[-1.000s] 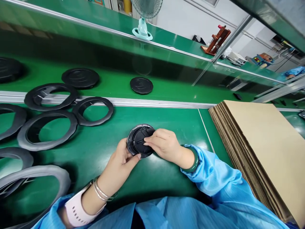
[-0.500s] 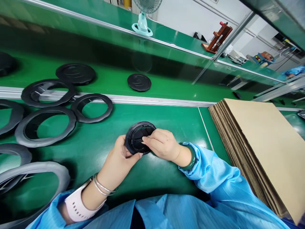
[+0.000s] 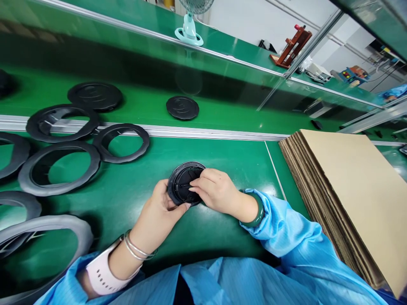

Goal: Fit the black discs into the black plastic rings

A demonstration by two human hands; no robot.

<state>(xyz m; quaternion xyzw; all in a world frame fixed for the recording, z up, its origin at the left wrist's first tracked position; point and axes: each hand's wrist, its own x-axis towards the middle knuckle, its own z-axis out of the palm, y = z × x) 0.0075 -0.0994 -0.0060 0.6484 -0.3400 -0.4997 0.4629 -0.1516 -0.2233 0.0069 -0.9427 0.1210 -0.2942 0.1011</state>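
Note:
A round black plastic cap [image 3: 181,188], with a raised rim and a recessed ribbed inside, is held tilted toward me above the green bench. My left hand [image 3: 167,203] is closed on its lower left edge, thumb in front and the other fingers partly hidden behind. My right hand [image 3: 216,190] reaches over the right side of the cap, its fingers bunched in a pinch with the tips at the inner face. Whether a small piece sits between those fingertips cannot be seen.
Several black rings [image 3: 60,168] lie on the left. Beyond a metal rail [image 3: 190,132], black discs [image 3: 182,107] rest on a green strip. A stack of cardboard sheets [image 3: 346,182] stands right. A glass-like panel and a fan [image 3: 189,31] are farther back.
Both hands keep their hold on the cap, and my right fingers have shifted only slightly. The black discs beyond the rail sit a little farther left.

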